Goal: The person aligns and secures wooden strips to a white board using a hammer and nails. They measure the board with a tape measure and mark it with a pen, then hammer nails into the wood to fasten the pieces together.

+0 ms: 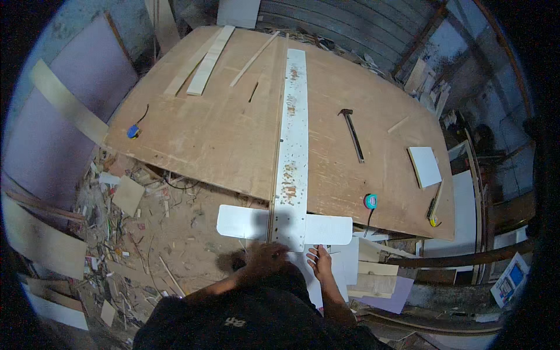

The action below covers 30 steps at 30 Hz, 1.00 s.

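- Nearest, at bottom centre, the person's left hand [269,256] is at the near end of the long strip, dark and blurred; whether its fingers grip anything, I cannot tell.
- Beside it, the right hand [320,265] has its fingers loosely spread, pinching nothing visible. Its fingertips are at the near edge of a short white board [329,229] (contact is too fine to confirm).
- That short board, round-cornered, lies crosswise at the table's near edge, showing on both sides of a long white strip [296,128].
- The long strip, dotted with small holes and brown worn patches, runs away from the person down the middle of a broad wooden table [198,140], apparently over the short board.
- The step in hand looks like handling or lining up these two pieces; adjusting the short board would call for a firm hold on its edge without nudging the strip.
- Right of the strip are a teal tape measure [370,201] and, farther off, a hammer [353,135].
- Left lies a blue tape measure [133,131]; farthest, pale slats [212,60].
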Each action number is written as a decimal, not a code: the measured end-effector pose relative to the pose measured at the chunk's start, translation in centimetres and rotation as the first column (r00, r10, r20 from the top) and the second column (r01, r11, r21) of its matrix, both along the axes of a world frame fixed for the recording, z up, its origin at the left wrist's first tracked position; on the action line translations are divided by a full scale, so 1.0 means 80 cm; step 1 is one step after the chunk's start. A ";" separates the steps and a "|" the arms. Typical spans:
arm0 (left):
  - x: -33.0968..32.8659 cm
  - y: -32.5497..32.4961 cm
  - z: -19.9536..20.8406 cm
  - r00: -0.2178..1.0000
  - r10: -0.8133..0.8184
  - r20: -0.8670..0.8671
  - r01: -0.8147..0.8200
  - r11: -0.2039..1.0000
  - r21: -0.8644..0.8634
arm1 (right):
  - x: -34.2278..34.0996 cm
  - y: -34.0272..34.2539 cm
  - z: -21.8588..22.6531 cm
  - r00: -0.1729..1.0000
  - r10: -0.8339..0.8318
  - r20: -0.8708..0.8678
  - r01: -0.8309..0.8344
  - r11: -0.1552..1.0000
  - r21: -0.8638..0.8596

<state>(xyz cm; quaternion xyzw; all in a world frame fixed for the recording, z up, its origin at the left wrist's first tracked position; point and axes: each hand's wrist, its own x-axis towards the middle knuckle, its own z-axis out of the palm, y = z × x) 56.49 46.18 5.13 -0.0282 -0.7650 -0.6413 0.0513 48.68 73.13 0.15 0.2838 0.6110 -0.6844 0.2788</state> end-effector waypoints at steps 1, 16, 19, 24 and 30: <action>0.032 -0.039 -0.012 0.981 0.130 0.145 -0.113 0.986 -0.121 | -0.004 0.008 -0.003 0.998 0.020 -0.052 -0.021 1.000 -0.021; -0.009 -0.223 -0.096 0.674 0.652 0.347 -0.573 0.758 -0.312 | -0.034 0.029 -0.017 0.912 -0.339 -0.230 0.333 0.941 -0.068; -0.024 -0.245 -0.104 0.684 0.666 0.298 -0.635 0.745 -0.205 | -0.011 0.000 -0.021 0.873 -0.416 -0.254 0.440 0.897 0.040; -0.042 -0.247 -0.108 0.631 0.692 0.351 -0.703 0.701 -0.120 | -0.019 -0.031 -0.033 0.792 -0.523 -0.314 0.567 0.821 0.065; -0.064 -0.239 -0.105 0.742 0.619 0.257 -0.631 0.775 -0.044 | -0.044 -0.049 -0.027 0.654 -0.680 -0.333 0.743 0.660 0.110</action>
